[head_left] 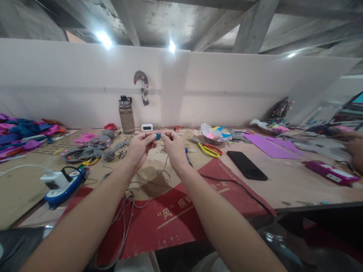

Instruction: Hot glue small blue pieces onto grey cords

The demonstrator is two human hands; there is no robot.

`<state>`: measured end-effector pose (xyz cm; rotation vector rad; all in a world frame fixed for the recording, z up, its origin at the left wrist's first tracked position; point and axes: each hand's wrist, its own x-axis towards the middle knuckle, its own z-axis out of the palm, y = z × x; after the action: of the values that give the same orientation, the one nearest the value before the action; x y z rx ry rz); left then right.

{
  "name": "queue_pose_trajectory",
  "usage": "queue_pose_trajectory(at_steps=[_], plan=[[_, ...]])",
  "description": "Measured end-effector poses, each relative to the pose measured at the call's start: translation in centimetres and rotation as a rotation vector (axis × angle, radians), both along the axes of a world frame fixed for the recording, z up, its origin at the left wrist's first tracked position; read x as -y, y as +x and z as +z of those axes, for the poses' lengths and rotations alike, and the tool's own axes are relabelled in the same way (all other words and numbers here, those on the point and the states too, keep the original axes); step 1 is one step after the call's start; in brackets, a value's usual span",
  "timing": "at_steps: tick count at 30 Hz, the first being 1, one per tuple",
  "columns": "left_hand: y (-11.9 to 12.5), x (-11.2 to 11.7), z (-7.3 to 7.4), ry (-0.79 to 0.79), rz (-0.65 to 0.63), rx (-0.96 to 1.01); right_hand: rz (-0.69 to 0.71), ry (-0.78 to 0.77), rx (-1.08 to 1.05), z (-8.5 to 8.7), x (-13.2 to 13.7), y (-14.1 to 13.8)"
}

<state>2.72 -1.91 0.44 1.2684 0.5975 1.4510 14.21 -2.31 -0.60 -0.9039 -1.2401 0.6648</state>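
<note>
My left hand (pixel 139 148) and my right hand (pixel 174 149) meet above the middle of the table, thumbs and forefingers pinched together. Between the fingertips is a small blue piece (pixel 158 136), too small to make out its kind and partly covered by the fingers. Below the hands, a thin grey cord (pixel 165 164) trails over the brown paper; more loops of grey cord (pixel 124 217) hang over the front edge. Right of my right hand lie scissors with yellow handles (pixel 209 150) and a red-handled tool (pixel 214 148).
On the left are a blue power strip (pixel 65 190), grey felt pieces (pixel 93 151) and coloured scraps (pixel 24 132). A bottle (pixel 126 116) stands behind. To the right lie a black phone (pixel 246 165), purple sheets (pixel 270 146) and a magenta box (pixel 329 172); another person's hand (pixel 356 147) is at the far right.
</note>
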Motion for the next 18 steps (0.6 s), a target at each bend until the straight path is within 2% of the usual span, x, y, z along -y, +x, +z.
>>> queue_pose_trajectory(at_steps=[6, 8, 10, 13, 18], plan=[[-0.2, 0.1, 0.2, -0.047, -0.109, -0.002, 0.003, -0.022, -0.019, -0.2, -0.2, 1.1], [-0.4, 0.1, 0.2, -0.05, -0.097, -0.028, -0.012, -0.023, 0.006, 0.0, 0.1, 1.4], [-0.5, 0.0, 0.2, 0.002, -0.015, -0.107, -0.048, -0.011, 0.073, 0.2, 0.4, 1.7], [-0.7, 0.1, 0.3, 0.161, 0.137, -0.34, -0.138, 0.044, 0.267, 0.3, 1.0, 1.9], [-0.7, 0.6, 0.6, 0.404, 0.268, -0.72, -0.257, 0.186, 0.576, 0.4, 1.7, 1.9]])
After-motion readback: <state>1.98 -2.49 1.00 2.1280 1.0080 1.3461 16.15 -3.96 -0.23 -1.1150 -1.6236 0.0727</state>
